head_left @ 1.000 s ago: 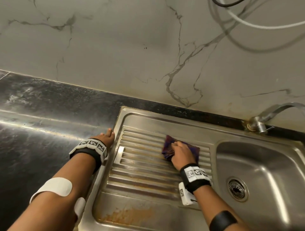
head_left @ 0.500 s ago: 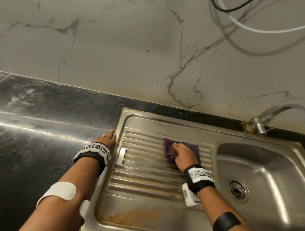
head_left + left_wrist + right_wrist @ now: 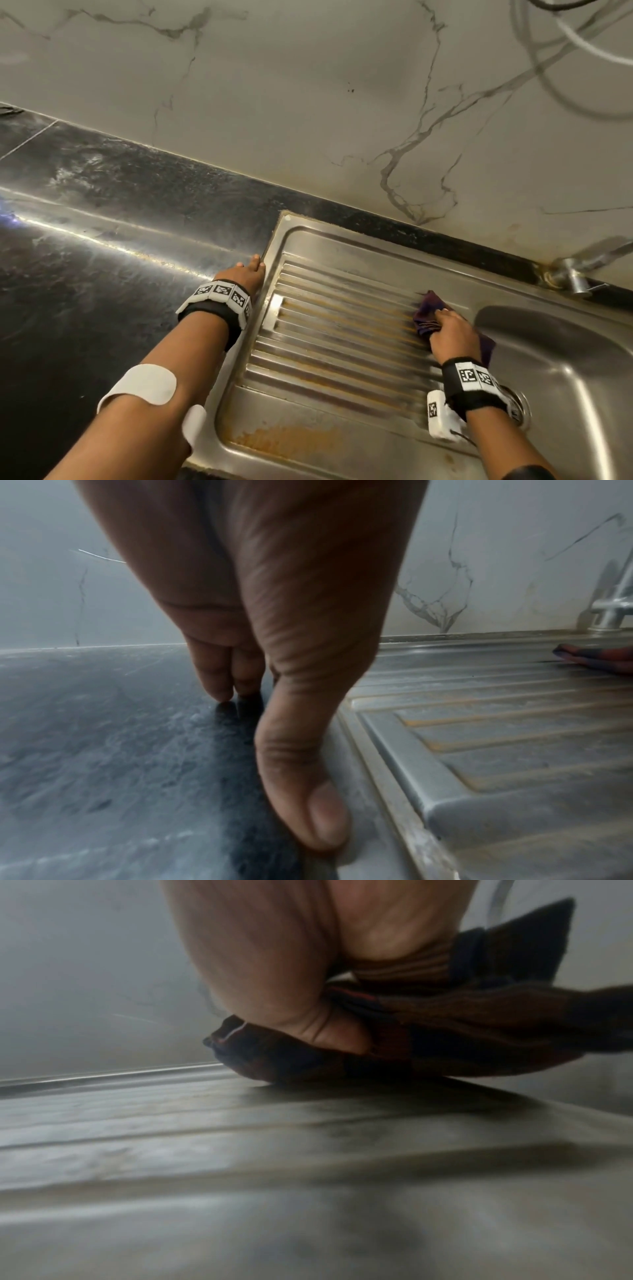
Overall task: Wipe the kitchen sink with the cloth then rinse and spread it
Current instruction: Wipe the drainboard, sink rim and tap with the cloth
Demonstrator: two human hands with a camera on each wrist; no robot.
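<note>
A steel sink (image 3: 342, 240) with a ribbed, rust-streaked drainboard (image 3: 335, 335) and a basin (image 3: 565, 359) on the right fills the head view. My right hand (image 3: 452, 334) grips a bunched dark purple cloth (image 3: 426, 313) and presses it on the drainboard's right end, beside the basin. In the right wrist view the cloth (image 3: 462, 1026) is bunched under my thumb and palm. My left hand (image 3: 246, 270) rests with straight fingers on the black counter (image 3: 102, 274) at the sink's left rim; its thumb (image 3: 308, 791) lies along the rim.
A metal tap (image 3: 575, 270) stands at the back right against the marble wall (image 3: 308, 102). The drain (image 3: 519, 407) shows partly behind my right wrist. A rust patch (image 3: 291, 438) marks the drainboard's near edge. Cables (image 3: 582, 44) hang at the upper right.
My right hand has slid the cloth rightward along the drainboard toward the basin. The left hand stays at the sink's left rim.
</note>
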